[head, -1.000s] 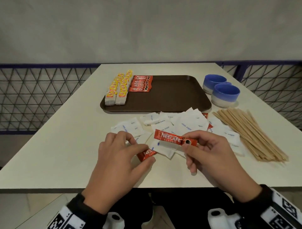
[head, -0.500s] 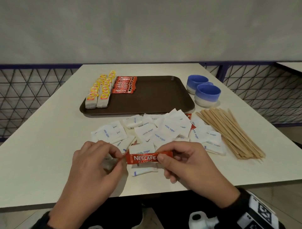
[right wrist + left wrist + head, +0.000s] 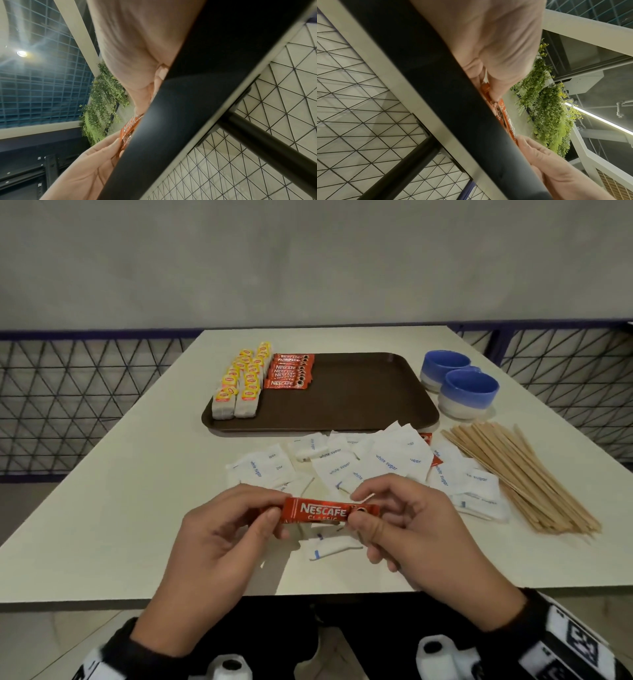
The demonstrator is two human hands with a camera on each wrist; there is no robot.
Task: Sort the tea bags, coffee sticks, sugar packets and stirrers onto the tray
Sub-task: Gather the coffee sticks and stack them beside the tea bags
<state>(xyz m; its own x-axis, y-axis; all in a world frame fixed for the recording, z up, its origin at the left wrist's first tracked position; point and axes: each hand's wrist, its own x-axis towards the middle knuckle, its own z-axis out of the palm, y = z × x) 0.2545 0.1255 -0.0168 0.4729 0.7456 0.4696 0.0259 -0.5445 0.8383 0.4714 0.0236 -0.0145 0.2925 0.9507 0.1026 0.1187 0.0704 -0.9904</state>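
Note:
Near the table's front edge, my left hand (image 3: 274, 513) and right hand (image 3: 358, 513) pinch the two ends of red Nescafe coffee sticks (image 3: 322, 510) held level above the table. The wrist views show the same sticks (image 3: 505, 115) (image 3: 128, 129) past the table's dark edge; there seem to be two, laid together. On the brown tray (image 3: 359, 405) tea bags (image 3: 239, 385) stand in two rows at the left, with a stack of coffee sticks (image 3: 289, 371) beside them. White sugar packets (image 3: 376, 463) lie scattered before the tray. Wooden stirrers (image 3: 513, 474) lie in a pile at the right.
Two blue-and-white bowls (image 3: 469, 392) stand right of the tray. Another red stick (image 3: 435, 461) peeks out from under the sugar packets. A loose sugar packet (image 3: 329, 549) lies under my hands. Wire-mesh railing surrounds the table.
My left hand lifted a coffee stick off the table and brought it to the one in my right hand. Both hands now hold the sticks together, level and closer to me.

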